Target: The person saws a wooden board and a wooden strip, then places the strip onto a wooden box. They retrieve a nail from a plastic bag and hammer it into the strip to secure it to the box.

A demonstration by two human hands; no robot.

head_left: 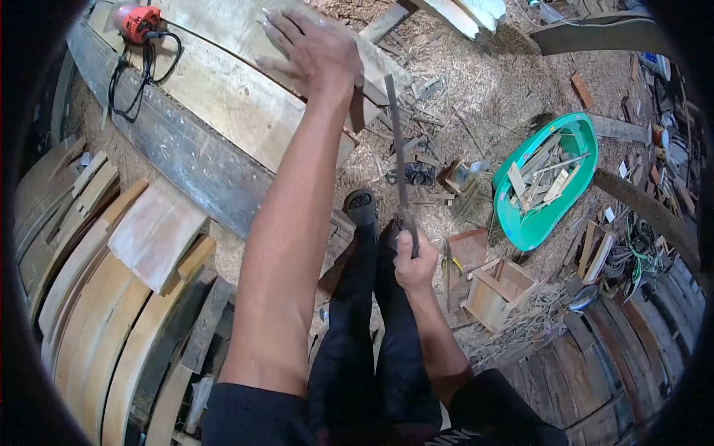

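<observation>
left hand (316,56) spread over pale flat wooden plank (216,28), right hand (416,262) gripping long slim dark bar (399,149)

Left hand (318,56) spread over some pale wood (223,31), right hand (415,262) gripping a long dark bar (399,141). Red power tool (136,24) top left, green tub (520,234) of wood scraps (559,183) over right.

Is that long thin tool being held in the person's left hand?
No, the right hand grips the long thin tool, while the left hand is over the pale board.
</observation>
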